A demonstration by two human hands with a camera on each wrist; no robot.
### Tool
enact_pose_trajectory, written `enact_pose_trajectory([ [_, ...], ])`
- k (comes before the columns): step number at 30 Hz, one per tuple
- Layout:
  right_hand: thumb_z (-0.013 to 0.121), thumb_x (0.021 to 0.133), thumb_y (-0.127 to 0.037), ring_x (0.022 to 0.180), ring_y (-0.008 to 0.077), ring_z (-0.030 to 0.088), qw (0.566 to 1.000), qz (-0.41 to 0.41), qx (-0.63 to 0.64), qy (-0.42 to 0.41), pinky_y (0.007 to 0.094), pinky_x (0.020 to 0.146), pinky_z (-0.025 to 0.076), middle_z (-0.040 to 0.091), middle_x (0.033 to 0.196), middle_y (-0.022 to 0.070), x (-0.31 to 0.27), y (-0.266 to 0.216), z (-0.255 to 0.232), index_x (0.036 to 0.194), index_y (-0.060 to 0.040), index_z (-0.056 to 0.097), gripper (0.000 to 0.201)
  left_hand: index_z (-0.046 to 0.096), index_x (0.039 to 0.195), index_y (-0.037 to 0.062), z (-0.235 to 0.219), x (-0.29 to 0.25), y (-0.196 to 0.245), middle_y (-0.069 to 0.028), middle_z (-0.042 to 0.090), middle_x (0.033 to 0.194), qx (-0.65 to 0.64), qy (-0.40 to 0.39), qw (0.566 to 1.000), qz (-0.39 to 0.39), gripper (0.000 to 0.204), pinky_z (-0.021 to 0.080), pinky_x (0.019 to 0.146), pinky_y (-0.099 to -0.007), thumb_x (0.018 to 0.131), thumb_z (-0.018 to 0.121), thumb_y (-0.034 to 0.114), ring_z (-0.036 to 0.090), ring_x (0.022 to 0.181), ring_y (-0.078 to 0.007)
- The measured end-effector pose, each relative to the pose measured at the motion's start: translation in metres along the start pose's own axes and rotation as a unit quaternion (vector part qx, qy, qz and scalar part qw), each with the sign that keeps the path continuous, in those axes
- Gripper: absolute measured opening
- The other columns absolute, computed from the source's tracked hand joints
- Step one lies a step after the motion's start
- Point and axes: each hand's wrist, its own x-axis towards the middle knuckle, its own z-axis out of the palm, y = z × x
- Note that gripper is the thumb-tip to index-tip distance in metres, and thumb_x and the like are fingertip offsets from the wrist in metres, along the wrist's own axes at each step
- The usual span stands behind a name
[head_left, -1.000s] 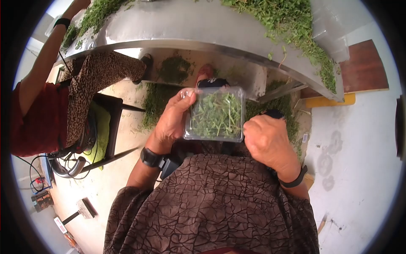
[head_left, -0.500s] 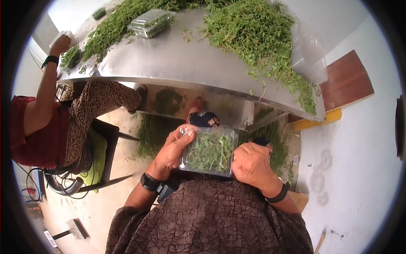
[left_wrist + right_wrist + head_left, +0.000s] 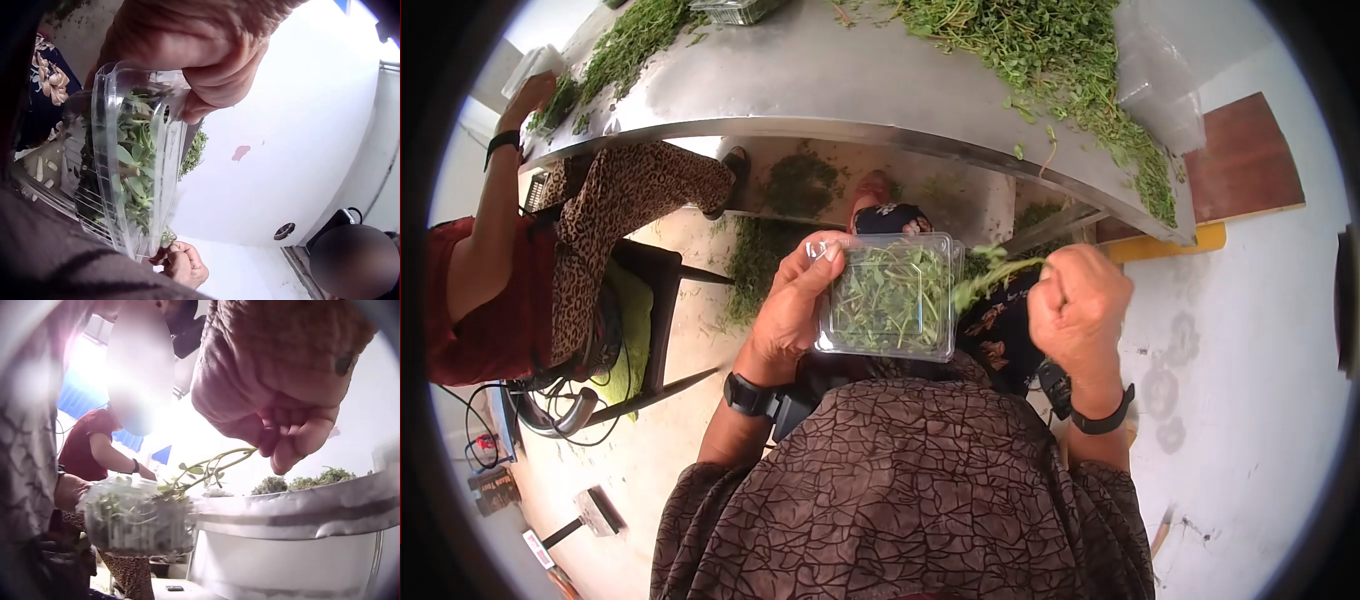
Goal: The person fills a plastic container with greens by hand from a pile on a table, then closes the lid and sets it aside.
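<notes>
My left hand [image 3: 798,300] grips the left side of a clear plastic clamshell box [image 3: 890,345], its thumb over the top corner. Leafy green sprigs [image 3: 139,159] fill the box and show through the lid in the head view. Off the box's right side, my right hand [image 3: 1082,303] pinches the stem of a green sprig [image 3: 215,467]. In the head view the sprig's leafy end points left toward the box edge; in the right wrist view it overlaps the box's rim.
A metal table [image 3: 800,85] stands ahead, with a big heap of greens [image 3: 1020,50] and a filled box [image 3: 735,10] on it. Clear empty boxes [image 3: 1160,85] are stacked at right. A person in a red top [image 3: 495,265] sits at left, near a black chair [image 3: 662,310].
My right hand has moved right, away from the box edge, and a sprig now stretches between them. The left hand keeps its grip on the box. The head view dipped and rose.
</notes>
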Motion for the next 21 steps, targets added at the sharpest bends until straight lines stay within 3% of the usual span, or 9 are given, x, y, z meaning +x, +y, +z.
enact_pose_trajectory([
  [4,0.053,0.060,0.007,0.051,0.0270,0.052,0.999,0.024,-0.011,0.041,0.0338,0.046,0.041,0.050,0.059,0.0099,0.020,0.013,-0.013,0.066,-0.0013,0.051,0.010,0.056,0.106,0.0036,-0.005,0.000,0.002,-0.0033,0.061,0.094,-0.021,0.009,1.000,-0.014,0.019,0.049,0.076,-0.0250,0.092,0.051,0.015,0.058,0.084,-0.0101],
  [6,0.055,0.067,0.004,0.052,0.0268,0.052,0.990,0.032,-0.077,0.110,0.0328,0.047,0.041,0.052,0.062,0.0106,0.037,0.020,-0.019,0.068,-0.0005,0.052,0.006,0.055,0.108,0.0035,-0.007,0.000,0.000,-0.0036,0.061,0.095,-0.027,-0.012,0.999,-0.015,0.020,0.050,0.076,-0.0254,0.092,0.051,0.015,0.058,0.085,-0.0106],
  [8,0.061,0.076,-0.004,0.054,0.0246,0.054,0.979,0.107,-0.124,0.123,0.0301,0.050,0.043,0.058,0.068,0.0108,0.060,0.029,-0.024,0.077,0.0001,0.057,0.007,0.054,0.108,0.0034,-0.006,0.000,0.000,-0.0038,0.061,0.096,-0.031,-0.017,0.999,-0.012,0.020,0.049,0.077,-0.0256,0.092,0.051,0.015,0.058,0.086,-0.0109],
  [12,0.066,0.079,-0.014,0.058,0.0195,0.056,0.960,0.157,-0.129,0.193,0.0259,0.054,0.045,0.062,0.075,0.0100,0.085,0.033,-0.019,0.091,-0.0011,0.060,0.018,0.053,0.110,0.0031,-0.001,-0.001,0.003,-0.0043,0.060,0.101,-0.011,-0.022,1.000,0.000,0.022,0.048,0.080,-0.0264,0.091,0.052,0.014,0.057,0.090,-0.0116],
  [14,0.068,0.080,-0.018,0.063,0.0133,0.058,0.966,0.236,-0.007,0.103,0.0239,0.058,0.046,0.064,0.080,0.0081,0.071,0.018,-0.016,0.102,-0.0022,0.060,0.028,0.053,0.110,0.0031,0.001,-0.003,0.003,-0.0043,0.059,0.101,-0.017,-0.021,1.000,0.005,0.022,0.048,0.081,-0.0266,0.091,0.052,0.014,0.057,0.090,-0.0116],
  [16,0.068,0.080,-0.019,0.065,0.0104,0.057,0.952,0.257,0.165,-0.010,0.0243,0.059,0.047,0.062,0.078,0.0071,0.043,-0.001,0.000,0.101,-0.0012,0.060,0.028,0.053,0.110,0.0032,0.002,-0.003,0.004,-0.0044,0.059,0.102,-0.010,-0.025,1.000,0.010,0.022,0.048,0.081,-0.0267,0.091,0.052,0.014,0.057,0.091,-0.0116],
  [19,0.068,0.080,-0.017,0.066,0.0114,0.057,0.935,0.254,0.221,-0.109,0.0244,0.062,0.049,0.062,0.078,0.0077,0.019,-0.010,0.016,0.101,0.0007,0.060,0.028,0.054,0.109,0.0033,0.005,-0.003,0.004,-0.0034,0.059,0.101,-0.011,-0.040,0.999,0.014,0.021,0.047,0.080,-0.0257,0.090,0.053,0.013,0.056,0.090,-0.0102],
  [21,0.067,0.081,-0.015,0.066,0.0107,0.057,0.893,0.298,0.313,-0.123,0.0245,0.063,0.049,0.062,0.078,0.0074,-0.007,-0.015,0.036,0.098,0.0023,0.059,0.026,0.053,0.111,0.0032,0.004,-0.002,0.001,-0.0054,0.059,0.104,0.011,-0.046,0.999,-0.004,0.025,0.047,0.084,-0.0283,0.089,0.055,0.015,0.056,0.094,-0.0122],
])
